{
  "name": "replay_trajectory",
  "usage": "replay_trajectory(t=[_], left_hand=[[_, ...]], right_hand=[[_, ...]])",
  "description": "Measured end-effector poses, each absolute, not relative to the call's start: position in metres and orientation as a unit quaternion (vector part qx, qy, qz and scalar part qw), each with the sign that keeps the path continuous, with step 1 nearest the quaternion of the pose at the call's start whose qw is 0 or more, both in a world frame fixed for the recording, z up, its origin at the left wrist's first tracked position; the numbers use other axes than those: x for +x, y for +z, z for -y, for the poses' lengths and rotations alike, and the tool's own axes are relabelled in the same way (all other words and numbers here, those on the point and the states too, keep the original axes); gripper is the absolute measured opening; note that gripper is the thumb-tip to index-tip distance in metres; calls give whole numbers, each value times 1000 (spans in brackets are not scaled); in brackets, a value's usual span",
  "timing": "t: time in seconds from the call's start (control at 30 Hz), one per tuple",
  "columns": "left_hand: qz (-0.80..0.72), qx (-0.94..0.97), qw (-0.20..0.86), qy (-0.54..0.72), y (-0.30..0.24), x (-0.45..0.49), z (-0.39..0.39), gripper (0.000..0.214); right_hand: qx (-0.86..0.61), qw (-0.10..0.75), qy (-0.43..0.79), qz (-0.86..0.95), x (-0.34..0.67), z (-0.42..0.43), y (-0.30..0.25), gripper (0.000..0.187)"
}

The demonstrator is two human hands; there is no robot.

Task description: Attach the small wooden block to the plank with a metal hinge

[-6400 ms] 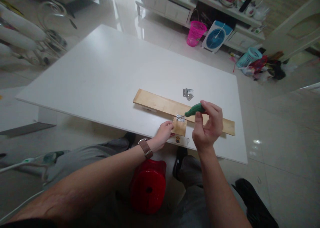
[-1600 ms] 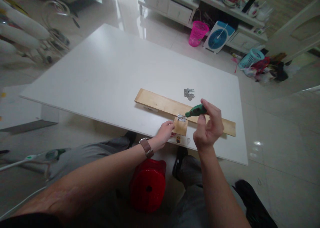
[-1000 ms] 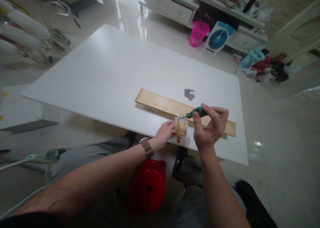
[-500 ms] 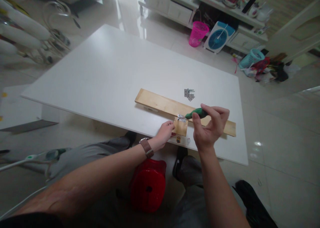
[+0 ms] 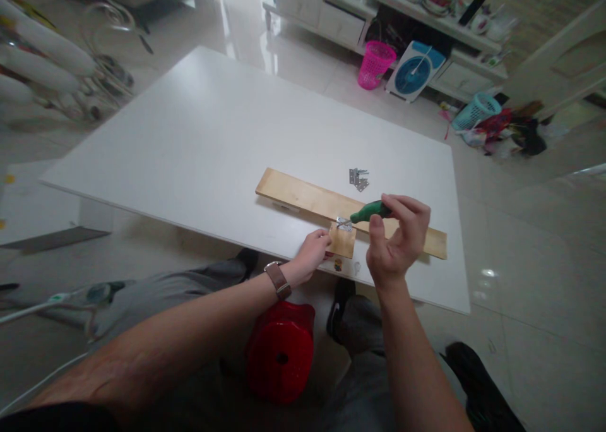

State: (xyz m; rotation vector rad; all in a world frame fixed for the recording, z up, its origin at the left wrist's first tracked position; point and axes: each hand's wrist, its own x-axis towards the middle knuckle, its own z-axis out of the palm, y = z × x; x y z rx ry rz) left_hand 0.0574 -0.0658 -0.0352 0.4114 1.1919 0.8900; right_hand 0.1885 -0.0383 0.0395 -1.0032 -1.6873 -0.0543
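A long wooden board (image 5: 303, 196) lies across the near part of the white table (image 5: 213, 141). A small square wooden piece (image 5: 343, 244) sits against its near edge, joined to it by a metal hinge (image 5: 343, 222). My left hand (image 5: 312, 252) is closed on the left edge of the small piece, pressing it to the table. My right hand (image 5: 398, 236) grips a green-handled screwdriver (image 5: 369, 212) between thumb and fingers, its tip on the hinge.
Spare metal hinges (image 5: 358, 178) lie on the table behind the board. A red stool (image 5: 281, 350) stands between my legs. On the floor beyond the table are a pink basket (image 5: 375, 63), a blue fan (image 5: 415, 69) and a teal basket (image 5: 475, 109).
My right hand's fingers have shifted round the screwdriver handle, turning it in place. The left hand, the boards and the hinge have stayed where they were.
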Motion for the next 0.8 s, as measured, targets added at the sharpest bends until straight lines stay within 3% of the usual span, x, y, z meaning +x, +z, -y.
replay_trajectory(t=[0.13,0.4,0.6,0.8], left_hand=[[-546,195,712,395,-37,57,66,6],[-543,205,709,401,-37,56,67,9],[-537,205,712,404,-41,57,67,4],[-546,213,705,398,-41,57,67,5]], right_hand=[[-405,552,2,729,187,39,39,45],[-438,554,-43,706,188,41,42,27],[-407,545,4,732,186,40,41,40],[-424,551,-59,716,185,39,45,26]])
